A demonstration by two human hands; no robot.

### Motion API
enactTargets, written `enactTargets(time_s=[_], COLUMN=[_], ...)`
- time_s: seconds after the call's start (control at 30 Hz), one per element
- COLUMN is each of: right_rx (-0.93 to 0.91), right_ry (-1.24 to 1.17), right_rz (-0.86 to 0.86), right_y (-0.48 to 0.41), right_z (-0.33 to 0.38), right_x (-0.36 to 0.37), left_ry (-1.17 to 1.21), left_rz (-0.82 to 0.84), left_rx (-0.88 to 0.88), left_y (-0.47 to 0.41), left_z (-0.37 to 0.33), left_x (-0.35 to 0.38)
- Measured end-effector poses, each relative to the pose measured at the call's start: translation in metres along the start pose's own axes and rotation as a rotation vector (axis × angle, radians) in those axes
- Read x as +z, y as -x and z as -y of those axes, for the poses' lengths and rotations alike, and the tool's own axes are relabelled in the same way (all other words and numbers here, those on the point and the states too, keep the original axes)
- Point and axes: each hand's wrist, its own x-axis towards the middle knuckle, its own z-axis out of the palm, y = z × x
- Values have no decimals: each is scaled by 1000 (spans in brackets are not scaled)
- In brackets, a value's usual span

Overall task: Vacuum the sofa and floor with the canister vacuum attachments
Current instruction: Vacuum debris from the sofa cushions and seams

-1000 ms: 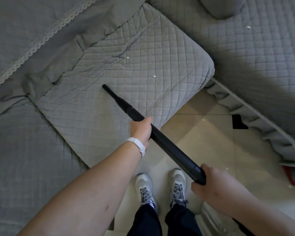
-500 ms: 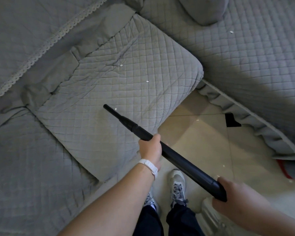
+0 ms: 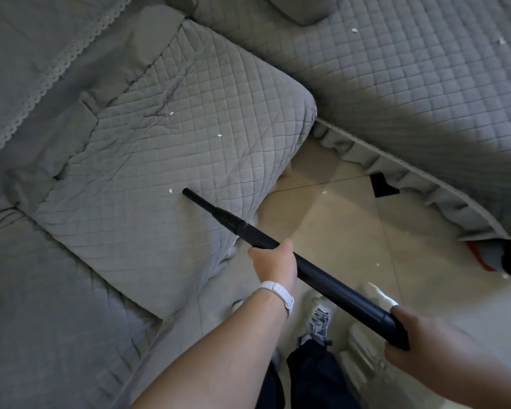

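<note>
The left hand has its grip closed round the middle of the black vacuum wand — fingers wrapped under the tube and out of sight, thumb up against it, a white wristband on the wrist. The right hand is clamped on the wand's thick rear end, back of the hand up, fingers curled beneath. Neither grip shows any gap from the tube.

The wand's long axis runs on a diagonal, from the right hand at the lower right to the upper left, away from the person. It narrows in steps into a slim crevice nozzle, whose tip points up and left over the quilted grey sofa cushion; whether the tip touches the fabric I cannot tell. The nozzle lies ahead of the left hand, which holds just behind the joint where the tube thickens. A white scrap lies just beside the tip — two more scraps rest farther up the cushion. Beneath the wand's rear half are the tiled floor and the person's shoes.
</note>
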Motion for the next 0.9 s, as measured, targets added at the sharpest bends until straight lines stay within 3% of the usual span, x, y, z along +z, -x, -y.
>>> enactTargets(time_s=[0.13,0.5,0.9], right_rx=[-3,-23,-74], right_ry=[74,-23,11], right_rz=[20,39,60], right_y=[-7,-21,-36], right_z=[-1,-6,17], right_x=[5,-4,-6], left_ry=[-19,13,30], left_rz=[-34,-59,-104], left_rx=[27,49,189], left_y=[1,-1,-14], left_z=[2,-2,-14], left_x=[1,6,-7])
